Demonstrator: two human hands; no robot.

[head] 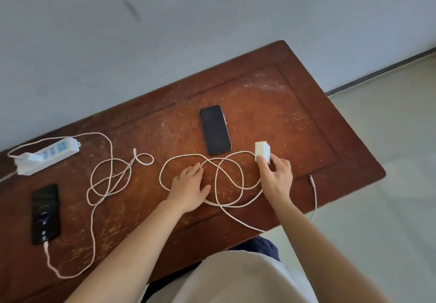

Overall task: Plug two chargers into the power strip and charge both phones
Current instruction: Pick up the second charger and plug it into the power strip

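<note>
On the worn wooden table point(306, 104), the white power strip point(50, 154) lies at far left with one charger already seated, well apart from the second white charger brick point(262, 152) beside the dark-screened phone point(215, 130). The right hand point(274, 177) pinches that brick, while the left hand point(190, 184) rests flat and empty on its looped cable point(226, 177). Best to lift the brick clear, let the loops trail free, and turn its prongs toward an empty socket.

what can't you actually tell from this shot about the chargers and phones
Head view only:
- Whether the left phone is charging: it lies back up, screen hidden.
- Whether the first charger is seated in the power strip: too small and blurred.
- How firmly the right hand grips the second charger: its fingers cover the near side.
- The right cable's lowest stretch: hidden by the forearm.
</note>
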